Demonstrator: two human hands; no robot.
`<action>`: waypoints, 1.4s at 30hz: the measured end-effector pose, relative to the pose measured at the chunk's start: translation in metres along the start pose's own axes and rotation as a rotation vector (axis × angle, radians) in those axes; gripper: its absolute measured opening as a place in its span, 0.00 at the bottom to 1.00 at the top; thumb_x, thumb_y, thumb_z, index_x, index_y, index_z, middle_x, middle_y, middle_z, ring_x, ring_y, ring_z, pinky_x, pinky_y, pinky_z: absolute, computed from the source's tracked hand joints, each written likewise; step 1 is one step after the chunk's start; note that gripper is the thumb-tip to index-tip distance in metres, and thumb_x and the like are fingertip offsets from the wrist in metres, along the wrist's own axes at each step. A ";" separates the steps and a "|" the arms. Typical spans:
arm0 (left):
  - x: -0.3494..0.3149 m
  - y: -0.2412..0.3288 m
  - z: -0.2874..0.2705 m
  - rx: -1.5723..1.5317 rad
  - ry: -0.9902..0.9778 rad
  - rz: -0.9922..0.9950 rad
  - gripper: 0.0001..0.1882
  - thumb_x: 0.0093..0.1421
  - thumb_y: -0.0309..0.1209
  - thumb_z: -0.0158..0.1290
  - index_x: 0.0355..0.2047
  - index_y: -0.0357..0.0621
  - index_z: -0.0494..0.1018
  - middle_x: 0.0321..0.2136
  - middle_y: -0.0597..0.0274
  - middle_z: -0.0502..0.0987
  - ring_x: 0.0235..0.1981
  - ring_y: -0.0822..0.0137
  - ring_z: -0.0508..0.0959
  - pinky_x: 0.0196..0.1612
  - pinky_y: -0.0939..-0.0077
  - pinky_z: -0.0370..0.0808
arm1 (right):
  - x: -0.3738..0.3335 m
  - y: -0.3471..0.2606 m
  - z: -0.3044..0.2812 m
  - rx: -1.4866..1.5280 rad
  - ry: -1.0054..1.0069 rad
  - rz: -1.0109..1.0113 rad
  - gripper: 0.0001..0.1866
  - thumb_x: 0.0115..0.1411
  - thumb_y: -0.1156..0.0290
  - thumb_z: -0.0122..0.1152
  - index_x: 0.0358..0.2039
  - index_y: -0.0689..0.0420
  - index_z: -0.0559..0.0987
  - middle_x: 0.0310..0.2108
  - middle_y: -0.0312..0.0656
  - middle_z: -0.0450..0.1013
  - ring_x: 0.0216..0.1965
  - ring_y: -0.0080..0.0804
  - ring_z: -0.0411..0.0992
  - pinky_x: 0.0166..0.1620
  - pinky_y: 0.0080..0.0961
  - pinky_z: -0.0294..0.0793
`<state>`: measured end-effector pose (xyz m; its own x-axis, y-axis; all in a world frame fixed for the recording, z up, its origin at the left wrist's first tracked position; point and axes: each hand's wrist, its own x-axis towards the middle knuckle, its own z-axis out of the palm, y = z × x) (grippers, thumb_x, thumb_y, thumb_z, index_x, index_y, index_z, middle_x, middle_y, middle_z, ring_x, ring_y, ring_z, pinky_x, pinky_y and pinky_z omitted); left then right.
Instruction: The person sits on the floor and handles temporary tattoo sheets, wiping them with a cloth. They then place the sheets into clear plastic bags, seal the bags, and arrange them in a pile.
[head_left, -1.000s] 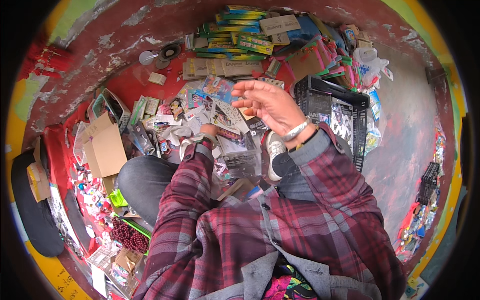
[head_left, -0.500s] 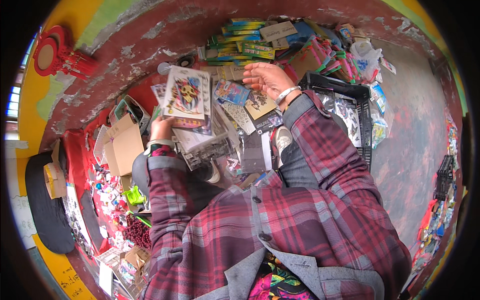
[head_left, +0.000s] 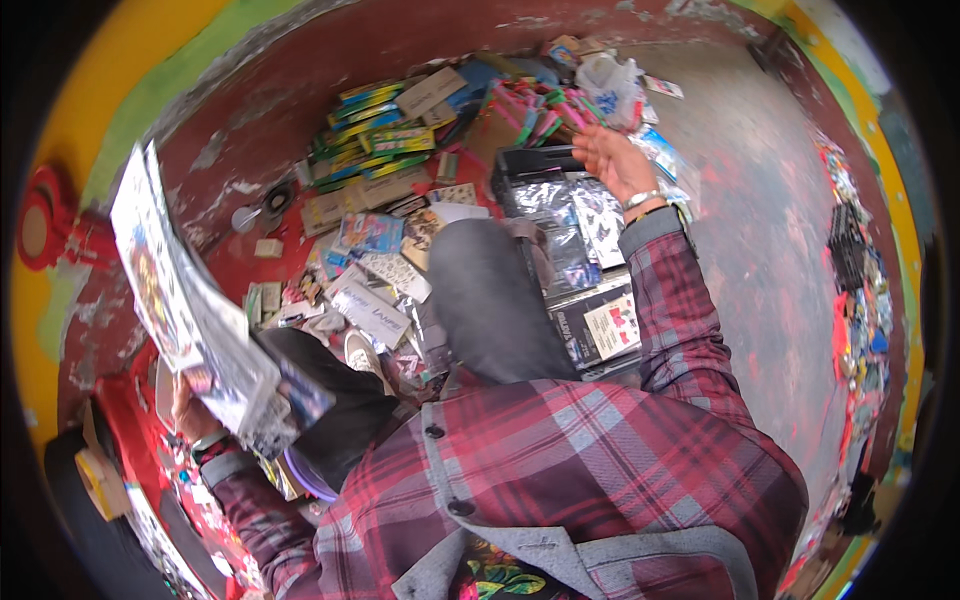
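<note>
On the far left my left hand [head_left: 184,408] is closed round the lower edge of a thick stack of picture sheets [head_left: 175,290], some in clear plastic sleeves. The stack stands tilted and sags, with a colourful print on its outer face. My right hand [head_left: 615,162] is open and holds nothing, fingers stretched out over the far right part of a black plastic crate [head_left: 530,165]. Inside that crate lie shiny plastic-wrapped packs [head_left: 560,235] and black-and-white printed sheets [head_left: 598,222].
Green and yellow boxes [head_left: 385,140] are piled by the red wall [head_left: 290,75]. Pink-edged items [head_left: 540,110] and a clear plastic bag [head_left: 610,90] lie beyond the crate. Small packs and a white carton [head_left: 368,308] cover the floor by my shoe [head_left: 362,358]. Loose goods line the right wall.
My left hand has swung the stack of sheets left and nearer to me. My right hand has moved right, over the crate. The view has turned, and my knee now rises beside the crate.
</note>
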<state>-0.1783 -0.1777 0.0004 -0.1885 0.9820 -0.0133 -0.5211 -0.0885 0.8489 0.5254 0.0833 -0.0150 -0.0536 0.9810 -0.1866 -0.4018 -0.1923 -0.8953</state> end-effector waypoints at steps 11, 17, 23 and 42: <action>0.090 -0.029 0.114 0.423 -0.276 -0.503 0.31 0.48 0.31 0.50 0.52 0.28 0.62 0.44 0.52 0.73 0.43 0.61 0.74 0.50 0.71 0.69 | -0.004 0.212 -0.074 -0.792 0.164 0.323 0.34 0.46 0.65 0.62 0.55 0.56 0.64 0.40 0.47 0.71 0.41 0.46 0.72 0.40 0.34 0.72; 0.136 -0.090 0.140 0.617 -0.446 -0.910 0.27 0.51 0.27 0.55 0.53 0.34 0.64 0.44 0.59 0.74 0.43 0.69 0.73 0.50 0.77 0.67 | 0.036 0.282 -0.036 -1.434 0.302 0.068 0.40 0.42 0.61 0.62 0.57 0.54 0.61 0.48 0.55 0.67 0.49 0.52 0.66 0.53 0.38 0.65; 0.123 -0.074 0.167 1.293 -0.619 -0.812 0.38 0.54 0.40 0.56 0.59 0.37 0.54 0.52 0.49 0.67 0.53 0.61 0.66 0.54 0.73 0.62 | 0.038 0.275 -0.045 -1.531 0.148 0.058 0.19 0.53 0.63 0.48 0.46 0.49 0.75 0.39 0.50 0.74 0.42 0.52 0.71 0.46 0.40 0.69; 0.021 -0.103 0.180 1.743 -0.064 0.301 0.31 0.40 0.32 0.64 0.46 0.37 0.68 0.43 0.46 0.70 0.46 0.49 0.68 0.50 0.61 0.64 | 0.037 0.287 -0.083 -1.108 0.201 0.271 0.36 0.47 0.49 0.61 0.49 0.64 0.71 0.48 0.53 0.70 0.51 0.46 0.67 0.53 0.33 0.65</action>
<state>0.0216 -0.1181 0.0079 -0.0497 0.9748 0.2174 0.9392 -0.0285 0.3423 0.4845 0.0620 -0.3121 0.1712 0.9010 -0.3987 0.6271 -0.4118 -0.6612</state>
